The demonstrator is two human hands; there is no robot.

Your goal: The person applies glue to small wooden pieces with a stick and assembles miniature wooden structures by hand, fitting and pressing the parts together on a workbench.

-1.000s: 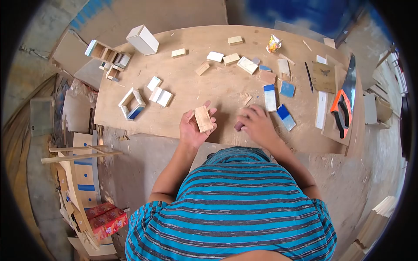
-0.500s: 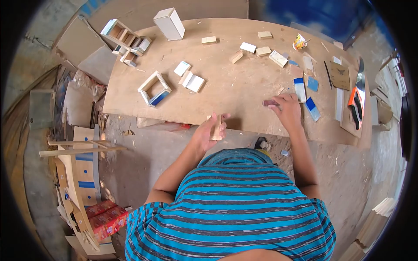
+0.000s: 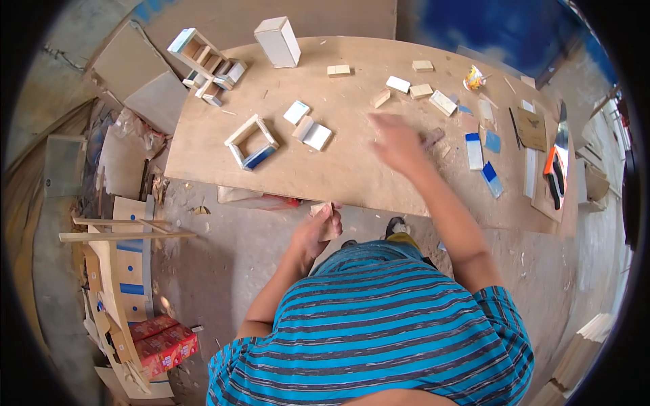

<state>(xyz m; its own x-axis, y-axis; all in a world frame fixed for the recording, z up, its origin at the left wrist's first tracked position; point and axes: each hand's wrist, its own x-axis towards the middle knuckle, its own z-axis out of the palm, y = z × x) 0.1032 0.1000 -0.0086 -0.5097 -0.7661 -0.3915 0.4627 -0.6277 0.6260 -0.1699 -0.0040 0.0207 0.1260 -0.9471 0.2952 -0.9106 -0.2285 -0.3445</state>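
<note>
My left hand (image 3: 311, 233) is closed around a small pale wooden block (image 3: 320, 208) just off the table's near edge; fingers cover part of the block. Over the middle of the table, my right hand (image 3: 401, 143) is blurred by motion, its fingers stretched out and apart with nothing visible in them. Beside its wrist, a reddish-brown strip like folded sandpaper (image 3: 432, 139) lies on the tabletop. Ahead of the right fingers are several small wooden blocks, among them a tilted block (image 3: 381, 99) and a white-faced block (image 3: 398, 84).
The wooden table (image 3: 271, 179) also bears a wooden frame (image 3: 238, 154), a tall white box (image 3: 277, 44), a small wooden shelf piece (image 3: 203, 62), blue-and-white blocks (image 3: 473, 150) and an orange-handled saw (image 3: 554, 169). Wooden boards (image 3: 125, 237) stand on the floor at left.
My right hand has let go of the reddish-brown strip, now on the table, and has moved left and forward. My left hand has shifted slightly down and left, keeping the block.
</note>
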